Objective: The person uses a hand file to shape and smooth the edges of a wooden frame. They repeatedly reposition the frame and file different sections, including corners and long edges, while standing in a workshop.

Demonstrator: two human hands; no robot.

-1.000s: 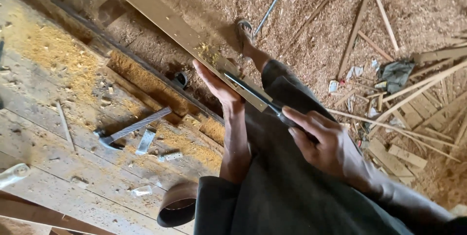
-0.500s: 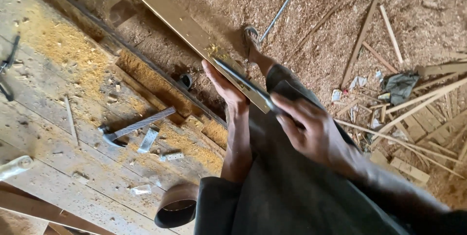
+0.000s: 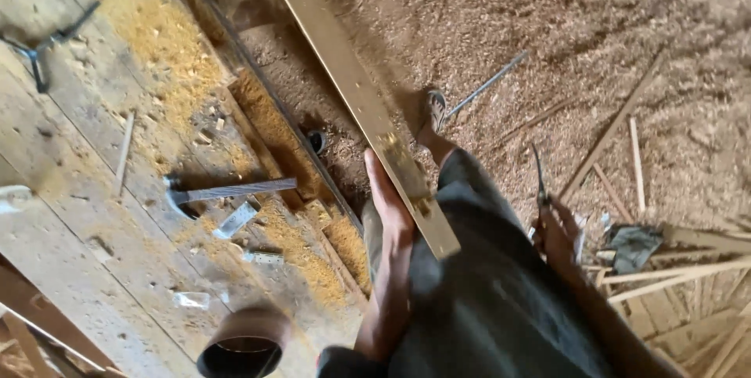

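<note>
Plank (image 3: 356, 92): a long pale wooden strip that runs from the top of the head view down to the person's lap, where its cut end lies just right of the left hand (image 3: 389, 198).

Left hand: extended flat, fingers straight, palm edge pressed against the left side of the plank near its lower end. It does not wrap the plank; it steadies the plank by contact only.

Right hand (image 3: 557, 233): well right of the plank, past the person's dark-clothed knee. It is clenched on a thin dark tool (image 3: 540, 178) whose shaft points up from the fist. The kind of tool cannot be told, since the frame is blurred there.

Surface (image 3: 94, 214): a rough boarded bench left of the left hand, strewn with sawdust (image 3: 168, 49).
- Hammer (image 3: 227, 190): metal, lying flat on the surface, left of the left hand.
- Small metal pieces (image 3: 235, 220): just below the hammer.
- Round dark can (image 3: 238, 343): at the surface edge, below and left of the left forearm.
- Dark clamp-like tool (image 3: 47, 41): far upper left.

Floor (image 3: 547, 26): covered in wood shavings, above both hands.
- Sandalled foot (image 3: 435, 112): just right of the plank, above the left hand.
- Thin metal rod (image 3: 489, 84): beside the foot.
- Wooden slats (image 3: 680, 268): loose, right of the right hand.
</note>
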